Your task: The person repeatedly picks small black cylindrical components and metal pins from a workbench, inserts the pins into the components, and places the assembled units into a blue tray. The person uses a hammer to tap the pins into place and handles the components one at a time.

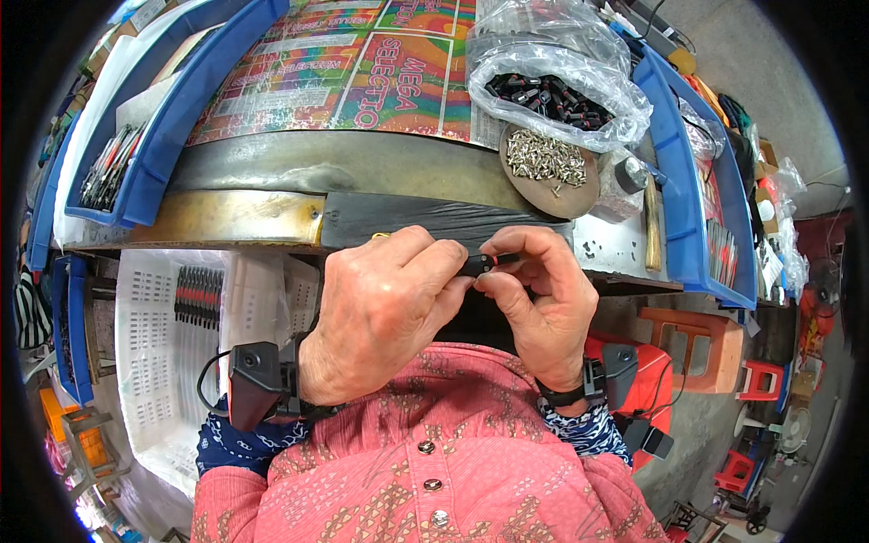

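Our fingers (441, 260) meet in a narrow pinch on a small, dark, rod-like piece with touches of red (476, 265). The left fingertips cover its left end, and the right thumb and forefinger close around the other, so its full shape is hidden. A sliver of yellow (380, 235) shows behind the left knuckles, too little to identify.

Our left hand (385, 294) turns its back upward; our right hand (540, 299) turns its palm inward, its remaining fingers curled and partly hidden.

Just beyond the fingers lies a black, creased strip (425, 213), its near edge partly covered. Farther off to their right, a round brown dish (579, 195) bears small silvery metal pieces (543, 158), overlapped by a clear plastic bag (625, 122) of black-and-red parts.
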Demonstrator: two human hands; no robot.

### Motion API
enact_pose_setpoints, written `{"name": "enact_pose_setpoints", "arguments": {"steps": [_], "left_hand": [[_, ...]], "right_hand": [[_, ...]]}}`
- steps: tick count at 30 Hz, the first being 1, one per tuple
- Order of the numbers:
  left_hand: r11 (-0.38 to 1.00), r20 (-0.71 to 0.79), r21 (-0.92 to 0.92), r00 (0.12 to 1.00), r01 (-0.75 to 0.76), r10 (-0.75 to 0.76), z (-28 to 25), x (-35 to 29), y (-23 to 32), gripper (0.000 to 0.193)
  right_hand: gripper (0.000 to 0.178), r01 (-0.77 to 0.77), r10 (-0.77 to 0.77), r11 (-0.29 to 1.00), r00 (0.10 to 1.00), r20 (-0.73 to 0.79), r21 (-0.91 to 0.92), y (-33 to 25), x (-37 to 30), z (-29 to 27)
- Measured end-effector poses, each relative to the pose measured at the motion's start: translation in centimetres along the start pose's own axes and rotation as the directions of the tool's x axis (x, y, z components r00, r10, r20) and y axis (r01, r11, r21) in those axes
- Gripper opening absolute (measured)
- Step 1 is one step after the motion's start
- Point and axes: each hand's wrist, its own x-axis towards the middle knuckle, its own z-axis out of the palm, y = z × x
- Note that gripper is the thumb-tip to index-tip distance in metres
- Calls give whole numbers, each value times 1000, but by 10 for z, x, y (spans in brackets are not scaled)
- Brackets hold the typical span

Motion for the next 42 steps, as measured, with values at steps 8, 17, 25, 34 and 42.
{"name": "enact_pose_setpoints", "arguments": {"steps": [8,17,25,34,42], "left_hand": [[1000,32,4,999,-3,2,-1,-3,2,24],[999,-18,31,999,-39,40,8,-7,1,21],[999,-35,-5,999,-37,37,6,-5,0,23],[996,92,-68,994,-58,64,0,-6,-6,23],[997,-53,-34,996,-68,66,17,-9,-7,14]], "right_hand": [[20,-453,418,835,891,177,311,-13,4,-4],[8,-386,403,853,915,26,351,-9,-2,10],[11,-250,279,884,960,-17,396,4,-6,14],[11,-331,250,781,943,220,529,13,0,-7],[5,-338,337,873,939,66,353,7,-5,6]]}}
